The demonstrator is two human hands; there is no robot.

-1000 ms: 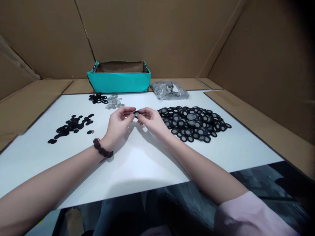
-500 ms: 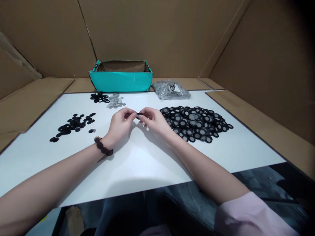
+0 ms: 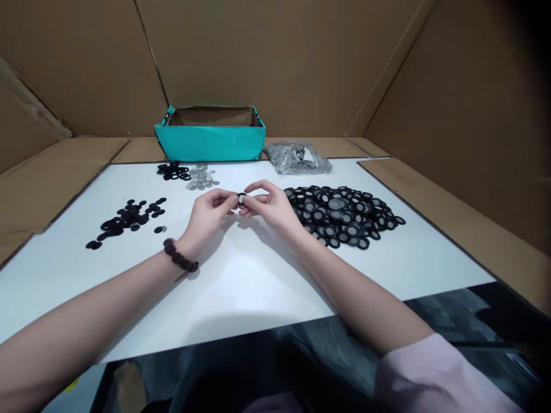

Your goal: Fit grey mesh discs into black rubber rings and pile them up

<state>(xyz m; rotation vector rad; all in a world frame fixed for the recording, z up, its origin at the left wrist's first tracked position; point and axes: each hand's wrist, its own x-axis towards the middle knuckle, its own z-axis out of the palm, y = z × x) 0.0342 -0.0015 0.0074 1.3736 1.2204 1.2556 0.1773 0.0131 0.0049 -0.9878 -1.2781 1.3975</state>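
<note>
Between my hands, above the middle of the white tabletop, is a small round disc (image 3: 241,199) with a black rim and a grey centre. My left hand (image 3: 212,211) pinches its left edge between thumb and fingers. On the other side, the thumb of my right hand (image 3: 270,207) presses on the disc, while its index finger arches above and the other fingers curl below. Right of my right hand lies a large heap of similar black-rimmed discs (image 3: 344,215). A scattered group of black discs (image 3: 131,217) lies to the left of my left hand.
At the back stands a turquoise box (image 3: 210,143), with a clear plastic bag (image 3: 297,158) of grey pieces beside it. Black rings (image 3: 173,171) and translucent grey discs (image 3: 202,176) lie in small piles before the box. Cardboard walls (image 3: 275,63) surround the white table (image 3: 241,287).
The disc has turned from nearly edge-on to show its grey centre. My right index finger has lifted and straightened away from it. The piles stay as they were.
</note>
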